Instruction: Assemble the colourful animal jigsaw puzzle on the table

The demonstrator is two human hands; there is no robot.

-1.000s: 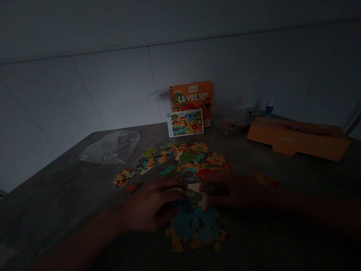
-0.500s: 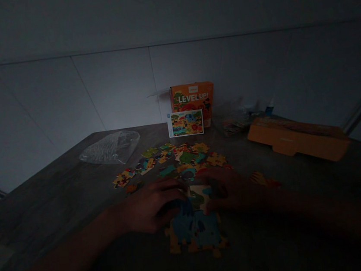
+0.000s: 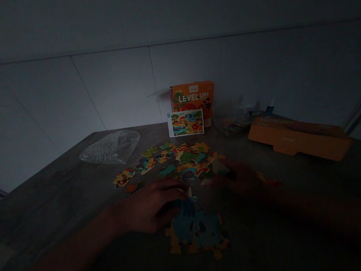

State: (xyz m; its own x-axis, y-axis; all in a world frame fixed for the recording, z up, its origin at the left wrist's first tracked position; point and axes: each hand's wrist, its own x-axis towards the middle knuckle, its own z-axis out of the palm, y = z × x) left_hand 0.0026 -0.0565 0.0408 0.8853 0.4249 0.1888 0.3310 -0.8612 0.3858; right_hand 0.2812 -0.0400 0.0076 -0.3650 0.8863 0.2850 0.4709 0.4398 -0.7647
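Observation:
In the dim light, my left hand (image 3: pixel 157 203) rests on the upper left of a joined puzzle section (image 3: pixel 199 231) that shows a blue elephant. Its fingers are curled round the section's edge, partly hiding it, and a pale bit shows by the fingertips. To the right, clear of the section, my right hand (image 3: pixel 240 176) is blurred by motion and holds a pale and green puzzle piece (image 3: pixel 218 168) in its fingers. Just beyond both hands lies a spread of loose puzzle pieces (image 3: pixel 186 156), some overlapping.
A picture card (image 3: pixel 187 123) leans on an orange box (image 3: pixel 208 89) at the back. A clear plastic bag (image 3: pixel 112 148) lies back left. At the right are an orange box lid (image 3: pixel 298 139), bagged pieces (image 3: pixel 234 126) and a few loose orange pieces (image 3: pixel 270 180).
My right hand has moved right and slightly away from me, carrying the pale and green piece off the top of the elephant section. My left hand has stayed in place.

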